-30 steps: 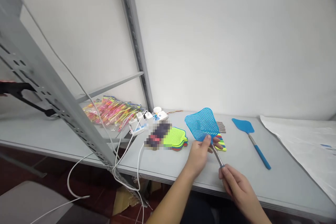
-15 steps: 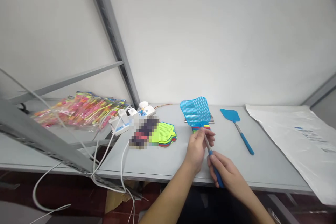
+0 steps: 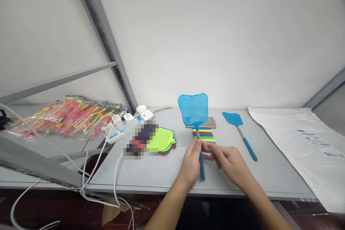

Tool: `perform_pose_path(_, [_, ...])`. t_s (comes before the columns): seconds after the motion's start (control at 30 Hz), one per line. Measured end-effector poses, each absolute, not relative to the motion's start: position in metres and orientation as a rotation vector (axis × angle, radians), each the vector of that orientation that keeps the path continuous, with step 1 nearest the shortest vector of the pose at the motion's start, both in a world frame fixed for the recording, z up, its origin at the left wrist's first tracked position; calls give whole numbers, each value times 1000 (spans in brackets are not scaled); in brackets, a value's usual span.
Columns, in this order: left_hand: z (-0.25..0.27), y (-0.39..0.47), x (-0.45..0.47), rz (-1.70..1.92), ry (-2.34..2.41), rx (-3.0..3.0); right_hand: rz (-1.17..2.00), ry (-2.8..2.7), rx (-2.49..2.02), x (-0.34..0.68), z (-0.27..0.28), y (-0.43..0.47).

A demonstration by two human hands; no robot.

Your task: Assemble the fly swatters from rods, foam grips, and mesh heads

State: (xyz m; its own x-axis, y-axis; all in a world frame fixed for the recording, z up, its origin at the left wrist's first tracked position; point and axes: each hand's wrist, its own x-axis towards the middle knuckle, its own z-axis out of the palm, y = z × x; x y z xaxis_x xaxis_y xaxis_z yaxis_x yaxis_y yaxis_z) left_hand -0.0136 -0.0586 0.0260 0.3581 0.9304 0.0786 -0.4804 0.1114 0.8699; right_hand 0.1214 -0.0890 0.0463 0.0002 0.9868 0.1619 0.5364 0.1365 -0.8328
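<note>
A blue fly swatter [image 3: 193, 109] stands with its mesh head up, in front of the wall. My left hand [image 3: 191, 165] is closed round it where the metal shaft meets the blue handle, thumb on top. The lower handle sticks out below the fingers. Close on the right is my right hand [image 3: 229, 160], fingers loosely bent and apart, their tips by the left fingers and the handle. Behind the swatter lies a row of coloured handles [image 3: 206, 134] with metal shafts [image 3: 212, 123]. A second blue fly swatter [image 3: 244, 136] rests to the right.
Left of my hands is a stack of coloured swatter heads [image 3: 165, 140], partly under a pixelated patch. Power strips [image 3: 114, 133] with white cables stand by the rack post [image 3: 99, 28]. Bagged colourful items [image 3: 67, 118] lie farther left; a white plastic sheet [image 3: 291, 143] covers the right.
The swatter has turned more upright and shifted left in view. My right hand has let go of the handle, while the left has moved down to the handle's top.
</note>
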Motion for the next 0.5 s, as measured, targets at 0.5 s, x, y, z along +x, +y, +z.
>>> perform_pose_path(0.5, [7, -83, -58, 835, 598, 958, 1195, -1229, -1135, 75, 56, -32])
